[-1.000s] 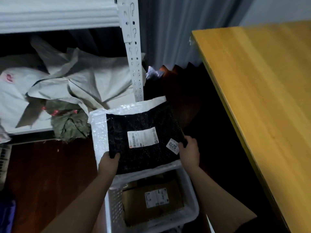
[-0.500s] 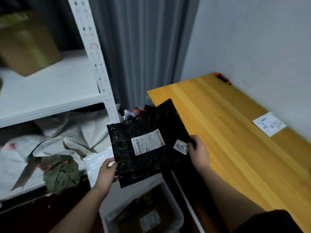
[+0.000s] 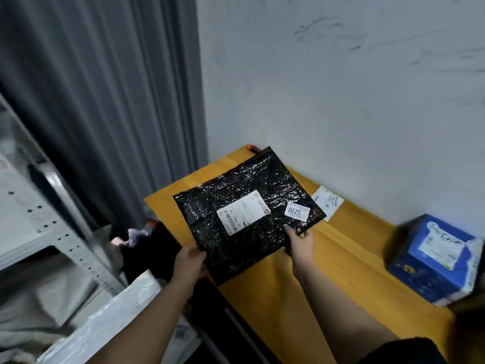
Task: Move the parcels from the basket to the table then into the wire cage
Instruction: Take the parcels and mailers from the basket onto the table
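A flat black bubble-wrap parcel (image 3: 252, 190) with a white shipping label and a small sticker reading 5270 hangs over the near left part of the wooden table (image 3: 338, 261). My left hand (image 3: 190, 261) grips its near left corner. My right hand (image 3: 300, 244) grips its near right edge, thumb on top beside the sticker. A white bubble mailer (image 3: 110, 319) lies low at the left, below my left forearm. The basket and the wire cage are out of view.
A blue box (image 3: 435, 258) with a white label stands on the table at the right. A white paper slip (image 3: 328, 202) lies by the wall (image 3: 341, 88). A grey curtain (image 3: 105, 101) hangs behind; a white metal shelf (image 3: 60, 232) stands at the left.
Both hands lifted the black parcel up from over the basket and carried it rightward over the table. The view swung up and right, so the basket dropped out of sight.
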`<state>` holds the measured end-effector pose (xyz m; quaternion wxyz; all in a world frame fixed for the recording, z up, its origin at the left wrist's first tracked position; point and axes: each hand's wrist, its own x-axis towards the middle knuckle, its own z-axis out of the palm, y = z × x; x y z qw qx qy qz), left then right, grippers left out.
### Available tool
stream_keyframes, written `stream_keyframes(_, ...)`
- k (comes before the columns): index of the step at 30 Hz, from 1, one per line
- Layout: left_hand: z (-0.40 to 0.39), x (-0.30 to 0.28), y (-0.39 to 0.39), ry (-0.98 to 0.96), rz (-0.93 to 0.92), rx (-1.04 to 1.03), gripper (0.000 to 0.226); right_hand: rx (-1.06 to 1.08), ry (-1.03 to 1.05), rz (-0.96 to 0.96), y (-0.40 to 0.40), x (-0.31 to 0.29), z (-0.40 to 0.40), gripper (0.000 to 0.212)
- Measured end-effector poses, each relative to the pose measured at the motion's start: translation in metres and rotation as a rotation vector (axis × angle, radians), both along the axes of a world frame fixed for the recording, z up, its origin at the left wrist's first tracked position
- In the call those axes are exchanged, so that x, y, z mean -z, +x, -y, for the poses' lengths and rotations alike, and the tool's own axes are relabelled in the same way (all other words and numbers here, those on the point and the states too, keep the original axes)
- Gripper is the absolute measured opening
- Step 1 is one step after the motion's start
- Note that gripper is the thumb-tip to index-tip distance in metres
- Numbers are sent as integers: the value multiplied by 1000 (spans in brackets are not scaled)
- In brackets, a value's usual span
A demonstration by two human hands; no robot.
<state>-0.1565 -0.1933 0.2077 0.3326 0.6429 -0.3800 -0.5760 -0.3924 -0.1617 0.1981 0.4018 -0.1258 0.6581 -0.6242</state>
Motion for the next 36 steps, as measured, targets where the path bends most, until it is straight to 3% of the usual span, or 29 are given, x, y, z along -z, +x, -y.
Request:
stream_keyframes(4,20,-13,-100,80,-67,91,19,-91,81,-100,-45,15,20,34)
stream_keyframes(7,39,-8,-162,154,-72,164,20,-40,177,-176,-97,37,34,29)
stream_keyframes(13,71,25,-233,259,-83,197,45,-42,227,-208,-187,64,36,35)
stream_keyframes(27,90,75,-304,325,146,302,43,-30,447,-153,-256,104,50,51)
stream_keyframes(33,81,70,-304,340,187,492,35,22,602,-189,-256,98,46,57)
stream_keyframes(36,74,64,-296,311,176,549,18,-23,676,-275,-245,85,36,60)
